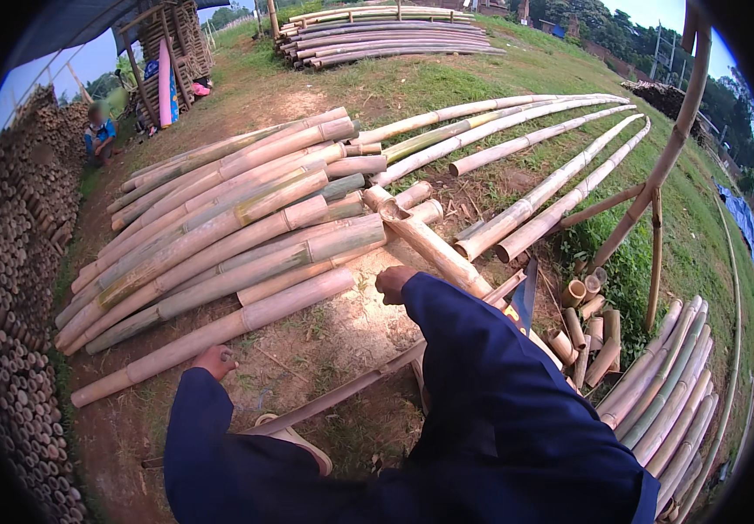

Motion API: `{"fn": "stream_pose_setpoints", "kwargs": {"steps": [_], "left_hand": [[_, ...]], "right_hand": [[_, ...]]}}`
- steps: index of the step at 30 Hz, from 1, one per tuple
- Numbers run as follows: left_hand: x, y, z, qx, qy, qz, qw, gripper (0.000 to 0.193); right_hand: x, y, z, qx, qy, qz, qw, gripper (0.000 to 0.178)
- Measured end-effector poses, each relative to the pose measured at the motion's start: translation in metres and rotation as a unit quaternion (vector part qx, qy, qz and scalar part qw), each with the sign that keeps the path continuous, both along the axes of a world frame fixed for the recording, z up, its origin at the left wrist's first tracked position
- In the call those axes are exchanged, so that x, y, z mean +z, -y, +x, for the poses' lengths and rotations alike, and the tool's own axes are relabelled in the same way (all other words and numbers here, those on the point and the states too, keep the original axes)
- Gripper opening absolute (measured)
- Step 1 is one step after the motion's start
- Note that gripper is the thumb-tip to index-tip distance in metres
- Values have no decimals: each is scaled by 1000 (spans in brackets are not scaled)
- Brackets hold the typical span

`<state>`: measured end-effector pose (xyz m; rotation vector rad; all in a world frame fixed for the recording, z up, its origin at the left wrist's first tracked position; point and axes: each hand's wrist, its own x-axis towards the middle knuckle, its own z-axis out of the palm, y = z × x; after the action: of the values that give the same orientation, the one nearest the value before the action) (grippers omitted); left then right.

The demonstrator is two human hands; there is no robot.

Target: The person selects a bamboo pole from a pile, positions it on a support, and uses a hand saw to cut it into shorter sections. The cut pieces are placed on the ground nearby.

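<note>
My left hand (216,361) is beside the nearest cut bamboo pole (220,336), its fingers loosely bent and apart, with nothing visible in them. My right hand (393,285) hangs over pale sawdust (364,301) with its fingers curled in; I see nothing held. To its right, a thick bamboo pole (438,249) with a notched end slants down behind my right sleeve. Next to that sleeve stands a blue flat blade (526,293), perhaps a saw, with a yellow part close by. Cut bamboo poles (220,218) lie stacked ahead on the left.
Long bamboo poles (552,183) stretch over the grass. Short offcuts (600,336) and another pole pile (665,384) lie right, near a slanted post (657,175). A split bamboo strip (342,393) crosses before my feet. A person (99,135) sits far left beside stacked bamboo (19,288).
</note>
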<state>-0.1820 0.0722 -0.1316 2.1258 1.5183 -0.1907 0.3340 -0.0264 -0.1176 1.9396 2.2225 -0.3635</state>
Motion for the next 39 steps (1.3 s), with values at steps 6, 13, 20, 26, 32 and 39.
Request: {"fn": "stream_pose_setpoints", "kwargs": {"steps": [6, 13, 20, 26, 32, 39], "left_hand": [[16, 10, 14, -14, -16, 15, 1000, 54], [19, 15, 15, -2, -7, 24, 1000, 51], [22, 14, 22, 6, 1, 16, 1000, 51], [8, 6, 8, -17, -17, 45, 999, 56], [16, 8, 15, -16, -22, 32, 999, 58], [7, 6, 6, 9, 15, 37, 999, 53]], "right_hand": [[-8, 9, 16, 5, -27, 23, 999, 25], [5, 12, 8, 20, -13, 20, 1000, 26], [12, 18, 7, 8, -7, 8, 1000, 27], [24, 15, -3, -5, 22, -54, 998, 48], [18, 17, -1, -2, -4, -2, 1000, 26], [4, 13, 5, 15, -15, 14, 1000, 24]]}}
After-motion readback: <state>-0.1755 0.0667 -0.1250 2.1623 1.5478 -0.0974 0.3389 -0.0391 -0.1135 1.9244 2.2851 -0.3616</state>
